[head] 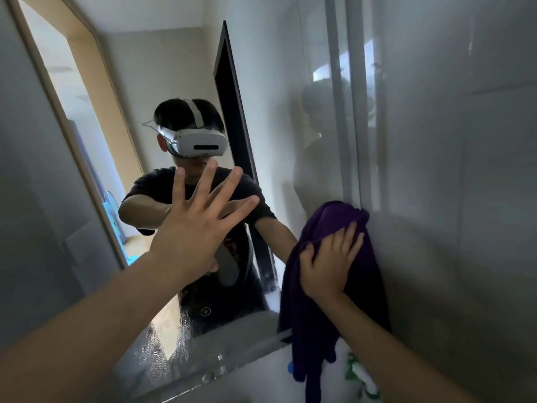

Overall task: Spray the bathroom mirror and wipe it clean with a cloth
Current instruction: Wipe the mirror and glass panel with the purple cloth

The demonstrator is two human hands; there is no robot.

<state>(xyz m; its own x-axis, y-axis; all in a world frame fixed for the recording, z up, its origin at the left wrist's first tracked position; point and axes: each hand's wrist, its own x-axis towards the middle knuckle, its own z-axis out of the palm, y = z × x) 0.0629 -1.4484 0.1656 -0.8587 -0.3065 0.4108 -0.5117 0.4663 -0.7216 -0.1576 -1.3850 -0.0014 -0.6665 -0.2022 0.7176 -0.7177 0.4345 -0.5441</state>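
grey tiled walls close in this bathroom, and the mirror hangs on the wall ahead of me, its pale frame running down the left edge. fine droplets bead the glass along the mirror's bottom edge. my left hand is raised in front of the middle of the mirror, palm toward the glass, with all five fingers spread wide and holding nothing; i cannot tell whether the palm actually touches. at the mirror's right edge my right hand presses the purple cloth against the glass where it meets the wall tile, fingers laid fairly straight and close together over the fabric, thumb bent in round a bunched fold. the rest of the cloth hangs loose past the mirror's bottom right corner. below it, partly hidden, sits something green and white i cannot make out.
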